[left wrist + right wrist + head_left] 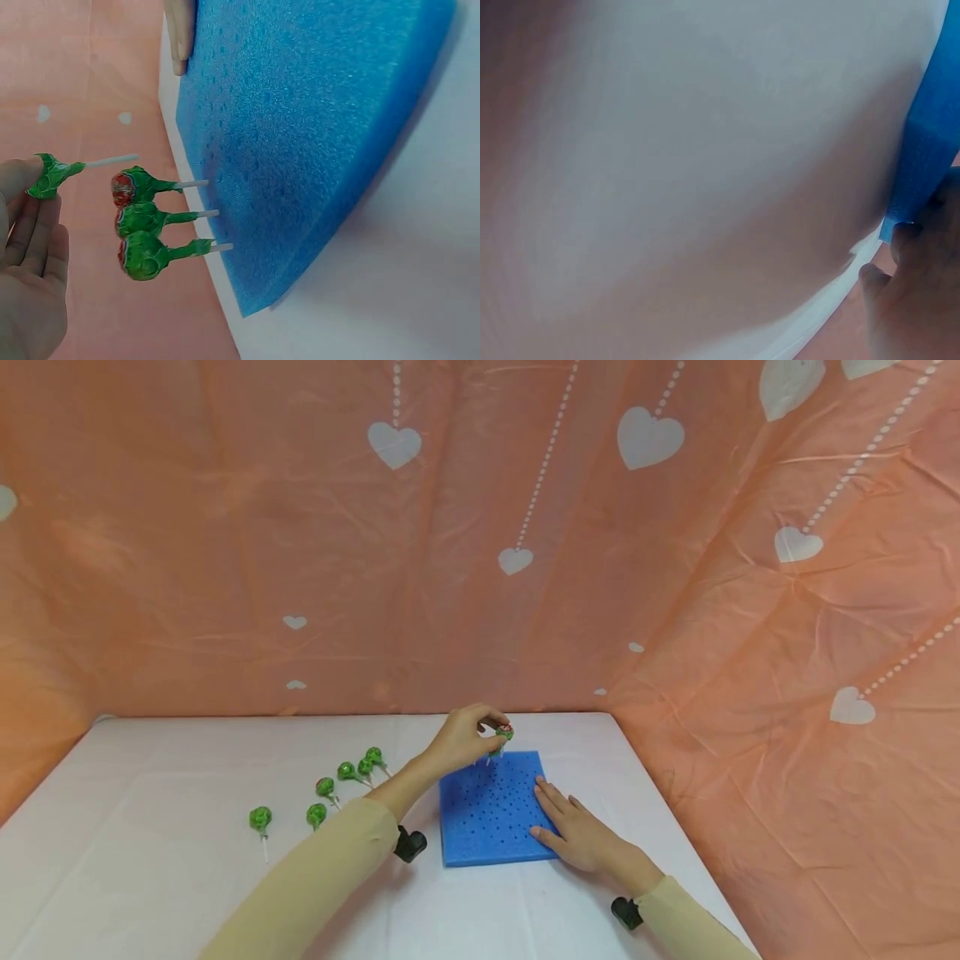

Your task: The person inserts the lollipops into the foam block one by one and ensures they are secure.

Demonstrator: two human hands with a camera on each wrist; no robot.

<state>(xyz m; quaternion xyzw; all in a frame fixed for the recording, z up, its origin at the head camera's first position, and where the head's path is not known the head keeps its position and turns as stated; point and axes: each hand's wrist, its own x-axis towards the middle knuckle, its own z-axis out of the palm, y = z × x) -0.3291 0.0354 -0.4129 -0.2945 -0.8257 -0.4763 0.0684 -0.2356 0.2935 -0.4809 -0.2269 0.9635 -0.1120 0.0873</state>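
My left hand [463, 742] pinches a green-wrapped lollipop [52, 177] by its candy head, above the far edge of a blue foam block [487, 839] dotted with small holes. In the left wrist view the held stick points toward the block, apart from it. Three lollipops [144, 256] stand in a row with their sticks in the block near that edge; in the head view the left hand mostly hides them. Fingers extended, my right hand [581, 837] rests on the block's right edge.
Several green lollipops, one of them the farthest left [260, 818], lie loose on the white-covered table [150, 893] left of the block, some beside the left forearm. A pink curtain [337, 552] with white hearts stands behind the table and along its right side.
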